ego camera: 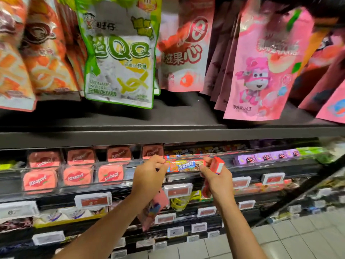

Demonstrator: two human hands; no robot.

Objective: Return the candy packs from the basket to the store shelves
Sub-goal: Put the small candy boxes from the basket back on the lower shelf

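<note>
My left hand [147,176] and right hand [214,176] pinch a candy stick pack [183,166] with a blue band, white characters and orange-red ends; my right also grips a small red box [217,165] with a white side, and a pink pouch [155,208] with blue and red print hangs under my left. Above hang orange bags [46,53], a green-bordered white QQ bag [119,58] with yellow strips, a white-and-red bag [184,49], and a pink cartoon-robot pouch [261,71]. Salmon-red Kissport tins [40,181] with white script, purple packs [265,157], red-and-white price tags [93,201], dark grey shelf [168,135].
</note>
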